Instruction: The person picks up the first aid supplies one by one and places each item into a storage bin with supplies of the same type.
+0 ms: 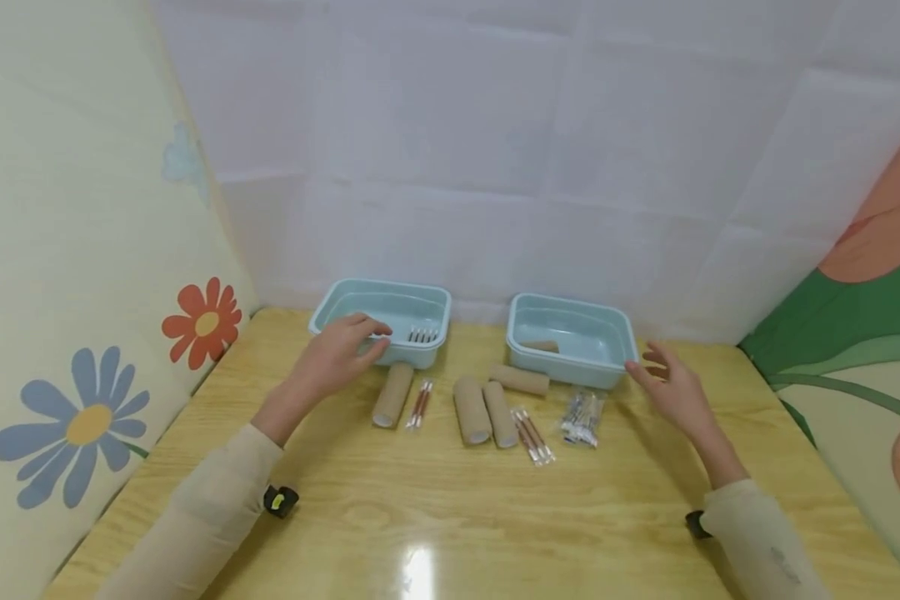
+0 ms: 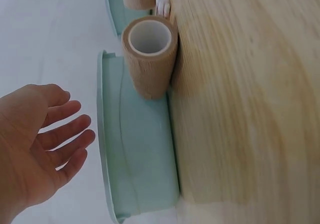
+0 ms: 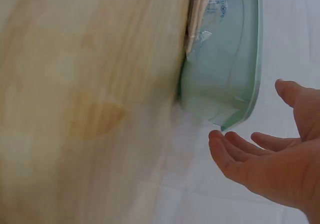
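My left hand (image 1: 337, 354) hovers over the near side of the left pale-blue plastic tray (image 1: 412, 360), fingers loosely bent with nothing in them. In the left wrist view, that hand (image 2: 42, 141) is apart from the tray wall (image 2: 145, 149). My right hand (image 1: 673, 390) is at the right end of the second tray (image 1: 600, 379), palm facing it and fingers relaxed; contact cannot be told. The right wrist view shows its fingertips close to the tray corner (image 3: 220, 104). Several dark sticks with white tips (image 1: 422, 335) lie in the left tray, a brown piece (image 1: 542, 345) in the right.
Before the trays lie several brown rolls with white hollow cores: one (image 1: 393, 396) at left, others (image 1: 471, 410) mid-table, another (image 1: 521, 380) against the right tray. Wrapped brown white-ended sticks (image 1: 420, 404), more sticks (image 1: 534, 436) and a clear packet (image 1: 582, 417) lie among them. White cloth (image 1: 435, 167) hangs behind.
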The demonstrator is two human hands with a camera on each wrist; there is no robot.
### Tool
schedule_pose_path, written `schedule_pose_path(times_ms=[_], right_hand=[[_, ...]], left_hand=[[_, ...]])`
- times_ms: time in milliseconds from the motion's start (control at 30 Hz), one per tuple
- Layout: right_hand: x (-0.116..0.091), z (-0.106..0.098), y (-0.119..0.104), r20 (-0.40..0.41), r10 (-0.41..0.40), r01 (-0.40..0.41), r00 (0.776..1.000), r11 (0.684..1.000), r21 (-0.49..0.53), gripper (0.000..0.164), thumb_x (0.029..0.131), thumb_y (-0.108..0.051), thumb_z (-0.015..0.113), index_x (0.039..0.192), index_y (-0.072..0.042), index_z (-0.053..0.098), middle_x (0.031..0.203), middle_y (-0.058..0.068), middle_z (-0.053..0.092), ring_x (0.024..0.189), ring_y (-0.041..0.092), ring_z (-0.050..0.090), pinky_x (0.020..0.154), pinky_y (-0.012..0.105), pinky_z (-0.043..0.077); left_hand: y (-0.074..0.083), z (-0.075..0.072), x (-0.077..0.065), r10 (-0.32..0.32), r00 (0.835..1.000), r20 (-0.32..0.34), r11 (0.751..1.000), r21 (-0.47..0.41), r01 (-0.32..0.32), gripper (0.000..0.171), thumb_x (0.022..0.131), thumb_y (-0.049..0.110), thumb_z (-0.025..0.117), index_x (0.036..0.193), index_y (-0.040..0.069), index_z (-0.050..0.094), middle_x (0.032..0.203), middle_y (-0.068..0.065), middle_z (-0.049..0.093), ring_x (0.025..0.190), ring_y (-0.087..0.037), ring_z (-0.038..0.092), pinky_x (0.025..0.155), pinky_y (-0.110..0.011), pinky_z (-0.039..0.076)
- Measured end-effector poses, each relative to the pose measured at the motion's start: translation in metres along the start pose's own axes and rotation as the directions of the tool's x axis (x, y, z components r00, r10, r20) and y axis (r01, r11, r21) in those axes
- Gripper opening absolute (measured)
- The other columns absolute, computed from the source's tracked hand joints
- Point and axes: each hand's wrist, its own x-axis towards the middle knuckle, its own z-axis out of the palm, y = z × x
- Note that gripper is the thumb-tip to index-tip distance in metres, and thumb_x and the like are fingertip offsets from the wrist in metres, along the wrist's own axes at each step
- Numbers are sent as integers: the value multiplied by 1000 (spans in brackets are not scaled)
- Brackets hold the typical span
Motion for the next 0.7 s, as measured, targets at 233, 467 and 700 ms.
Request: schedule_pose_path(times_ms=[233, 467, 700], right_hand=[[3, 1, 8, 48, 54, -60, 997, 989, 134, 82, 102, -45, 61, 159, 3, 26, 150, 31, 42, 132, 48, 46, 99, 57, 46], [3, 5, 5, 46, 58, -67, 997, 976, 207, 71, 105, -38, 59, 157, 2, 33, 146, 32, 46, 126, 47, 53, 100, 58, 45], [1, 6, 0, -3, 83, -80, 997, 972, 222, 62, 105, -34, 60, 150, 6, 42, 139, 31, 53, 120, 42, 59, 95, 48, 50]], left_hand=[[13, 1, 3, -31, 998, 62, 998, -54, 34, 23, 102, 18, 62, 114, 2, 73, 101, -7, 71, 89, -23, 66, 76, -42, 55], [13, 7, -3, -78, 972, 224, 990, -97, 101, 20, 100, 16, 64, 109, 0, 72, 93, -7, 70, 84, -22, 65, 74, -43, 55], [13, 18, -5, -206, 958, 199, 967, -112, 231, 21, 97, 15, 66, 106, -3, 71, 96, -14, 70, 87, -29, 65, 76, -45, 55]])
